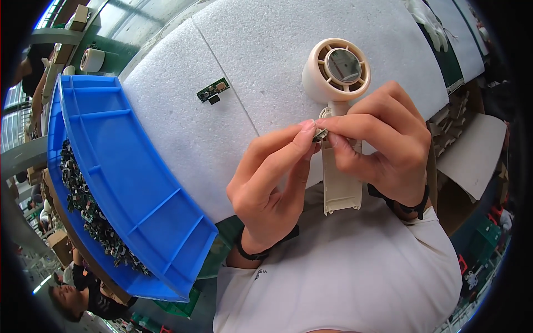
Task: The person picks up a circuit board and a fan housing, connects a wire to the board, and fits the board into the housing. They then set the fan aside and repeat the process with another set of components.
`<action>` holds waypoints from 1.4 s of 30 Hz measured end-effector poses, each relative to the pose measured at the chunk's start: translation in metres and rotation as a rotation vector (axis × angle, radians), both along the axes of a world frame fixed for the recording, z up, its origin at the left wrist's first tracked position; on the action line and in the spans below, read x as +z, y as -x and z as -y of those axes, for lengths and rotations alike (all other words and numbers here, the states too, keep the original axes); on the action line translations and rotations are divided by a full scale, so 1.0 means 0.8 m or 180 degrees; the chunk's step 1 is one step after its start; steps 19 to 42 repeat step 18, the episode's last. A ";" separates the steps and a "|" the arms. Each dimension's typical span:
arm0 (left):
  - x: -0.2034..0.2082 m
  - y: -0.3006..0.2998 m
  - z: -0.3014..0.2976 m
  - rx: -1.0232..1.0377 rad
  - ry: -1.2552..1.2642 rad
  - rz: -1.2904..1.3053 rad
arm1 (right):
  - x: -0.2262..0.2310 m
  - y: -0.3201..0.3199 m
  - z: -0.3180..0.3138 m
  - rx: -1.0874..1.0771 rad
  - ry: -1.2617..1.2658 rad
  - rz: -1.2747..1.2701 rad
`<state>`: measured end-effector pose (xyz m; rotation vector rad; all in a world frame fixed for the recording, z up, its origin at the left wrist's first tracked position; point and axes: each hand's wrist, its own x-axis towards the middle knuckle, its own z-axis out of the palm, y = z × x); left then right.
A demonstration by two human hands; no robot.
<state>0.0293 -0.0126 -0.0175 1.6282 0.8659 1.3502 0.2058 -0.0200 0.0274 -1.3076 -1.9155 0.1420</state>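
Note:
Between my fingertips is a small circuit board (320,135), mostly covered by the fingers. My left hand (272,186) pinches it from the left, and my right hand (388,141) pinches it from the right. Just beneath lies a cream handheld fan (311,77) with its round head away from me. Its open handle shell (341,180) points toward my body. Whether the small board touches the handle, I cannot tell. Another green circuit board (213,90) with a black square part lies on the white foam surface, left of the fan.
A blue plastic bin (136,161) stands at the left, with a heap of small circuit boards (91,213) in it. White foam sheets (250,44) cover the table. White gloves (430,22) and a cardboard box (461,188) are at the right. A person (83,294) is at lower left.

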 end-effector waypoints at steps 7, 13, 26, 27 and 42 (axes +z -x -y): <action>0.001 -0.004 0.003 0.0244 -0.0573 -0.0486 | -0.011 0.012 0.010 -0.0243 0.0149 -0.0448; 0.003 -0.011 0.012 0.0639 -0.1003 -0.0746 | -0.008 0.017 0.014 -0.0157 0.0294 -0.0783; -0.001 -0.011 0.013 0.0634 -0.1111 -0.0765 | -0.017 0.016 0.016 -0.0154 0.0068 -0.0635; -0.001 -0.011 0.013 0.0634 -0.1111 -0.0765 | -0.017 0.016 0.016 -0.0154 0.0068 -0.0635; -0.001 -0.011 0.013 0.0634 -0.1111 -0.0765 | -0.017 0.016 0.016 -0.0154 0.0068 -0.0635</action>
